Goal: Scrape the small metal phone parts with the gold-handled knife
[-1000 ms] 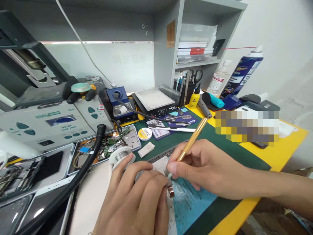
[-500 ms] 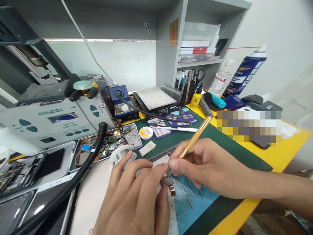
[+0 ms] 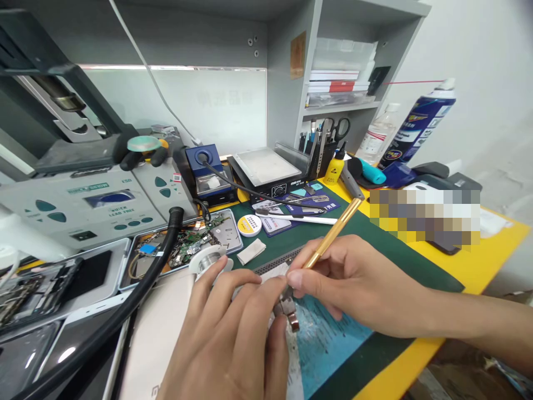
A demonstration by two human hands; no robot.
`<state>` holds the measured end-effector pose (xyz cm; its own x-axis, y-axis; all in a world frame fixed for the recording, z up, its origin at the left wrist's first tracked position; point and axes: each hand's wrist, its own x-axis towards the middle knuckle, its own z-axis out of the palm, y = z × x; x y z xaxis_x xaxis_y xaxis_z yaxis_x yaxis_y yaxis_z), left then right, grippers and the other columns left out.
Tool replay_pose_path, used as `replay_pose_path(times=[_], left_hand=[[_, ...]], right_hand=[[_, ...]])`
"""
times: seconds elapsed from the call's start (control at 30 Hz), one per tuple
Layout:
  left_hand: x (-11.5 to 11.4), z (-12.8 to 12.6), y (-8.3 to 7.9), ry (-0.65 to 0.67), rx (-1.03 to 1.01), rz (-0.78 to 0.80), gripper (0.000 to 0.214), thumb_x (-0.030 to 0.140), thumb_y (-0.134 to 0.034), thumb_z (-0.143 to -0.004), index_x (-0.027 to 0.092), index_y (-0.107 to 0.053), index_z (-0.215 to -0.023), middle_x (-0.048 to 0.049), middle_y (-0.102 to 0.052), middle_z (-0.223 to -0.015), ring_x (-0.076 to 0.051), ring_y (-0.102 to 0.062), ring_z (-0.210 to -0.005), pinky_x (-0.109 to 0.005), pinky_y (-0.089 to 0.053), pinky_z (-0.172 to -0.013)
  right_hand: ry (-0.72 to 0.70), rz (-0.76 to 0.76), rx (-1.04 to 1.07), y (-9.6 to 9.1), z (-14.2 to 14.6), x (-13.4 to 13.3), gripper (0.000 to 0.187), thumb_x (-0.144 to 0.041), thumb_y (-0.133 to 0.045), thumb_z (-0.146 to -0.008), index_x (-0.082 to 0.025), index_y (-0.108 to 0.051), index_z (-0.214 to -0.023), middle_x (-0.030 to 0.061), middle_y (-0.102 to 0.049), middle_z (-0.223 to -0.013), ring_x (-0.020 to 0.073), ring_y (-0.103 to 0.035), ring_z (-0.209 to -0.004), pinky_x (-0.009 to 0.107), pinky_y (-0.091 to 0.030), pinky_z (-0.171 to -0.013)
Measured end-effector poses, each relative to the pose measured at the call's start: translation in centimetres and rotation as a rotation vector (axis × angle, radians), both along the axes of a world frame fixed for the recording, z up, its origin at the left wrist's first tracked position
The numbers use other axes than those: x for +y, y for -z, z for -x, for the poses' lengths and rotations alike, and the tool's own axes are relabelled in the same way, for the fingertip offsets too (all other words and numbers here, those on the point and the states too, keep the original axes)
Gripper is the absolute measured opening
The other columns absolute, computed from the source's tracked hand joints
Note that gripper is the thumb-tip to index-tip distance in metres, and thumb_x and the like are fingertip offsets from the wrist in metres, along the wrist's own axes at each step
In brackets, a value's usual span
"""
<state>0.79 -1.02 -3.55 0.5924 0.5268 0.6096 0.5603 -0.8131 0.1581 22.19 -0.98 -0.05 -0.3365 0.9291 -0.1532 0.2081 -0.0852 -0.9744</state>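
Observation:
My right hand point(image 3: 353, 286) grips a slim gold-coloured, pen-shaped hand tool point(image 3: 333, 232) like a pencil. The tool slants down to the left, and its tip is hidden behind my fingers. My left hand point(image 3: 233, 328) is closed around a small grey metal part point(image 3: 286, 306) with a shiny coppery end, pinned between thumb and fingers. The fingertips of both hands nearly meet at the part. Beneath them lie a worn blue sheet point(image 3: 333, 344) and a perforated metal strip point(image 3: 277, 265), partly covered. Beside my left fingers stands a spool of wire point(image 3: 205, 260).
A black hose point(image 3: 154, 278) crosses the left side over phone parts and trays. Behind are a grey rework station point(image 3: 104, 203), a soldering iron stand point(image 3: 204, 172) and a flat heating plate point(image 3: 270, 166). A yellow bottle point(image 3: 333, 166) and spray can point(image 3: 418, 130) stand right.
The camera view has shifted very slightly. Both hands, the gold-coloured tool and the small metal part keep practically the same position and grip.

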Motion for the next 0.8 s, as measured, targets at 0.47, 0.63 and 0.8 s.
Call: replay_pose_path(times=[0.47,0.63,0.8], left_hand=[[0.06,-0.15,-0.06,-0.005,0.01,0.023,0.034,0.013,-0.058,-0.09,0.019,-0.056,-0.123,0.0002,-0.07,-0.097,-0.02,-0.06,-0.1,-0.044,-0.038,-0.112],[0.01,0.05,0.0,0.008,0.02,0.001,0.034,0.012,-0.058,-0.09,0.017,-0.055,-0.124,-0.002,-0.07,-0.097,-0.021,-0.058,-0.1,-0.045,-0.038,-0.111],[0.16,-0.15,-0.02,0.011,0.013,0.018,0.034,0.011,-0.059,-0.089,0.017,-0.055,-0.123,-0.0012,-0.069,-0.098,-0.02,-0.057,-0.1,-0.044,-0.036,-0.112]], right_hand=[[-0.008,-0.005,0.003,-0.17,0.0,0.03,0.012,-0.026,-0.073,-0.09,-0.016,-0.069,-0.087,-0.0064,-0.053,-0.062,0.0055,-0.045,-0.05,0.018,-0.032,-0.045],[-0.015,0.011,-0.019,-0.12,-0.12,-0.11,0.017,-0.032,-0.073,-0.09,-0.016,-0.07,-0.088,-0.0065,-0.049,-0.06,0.0066,-0.043,-0.049,0.02,-0.03,-0.045],[-0.008,0.006,-0.011,-0.22,0.02,-0.08,0.018,-0.033,-0.074,-0.089,-0.016,-0.069,-0.088,-0.0055,-0.053,-0.063,0.0067,-0.044,-0.051,0.019,-0.032,-0.046]])
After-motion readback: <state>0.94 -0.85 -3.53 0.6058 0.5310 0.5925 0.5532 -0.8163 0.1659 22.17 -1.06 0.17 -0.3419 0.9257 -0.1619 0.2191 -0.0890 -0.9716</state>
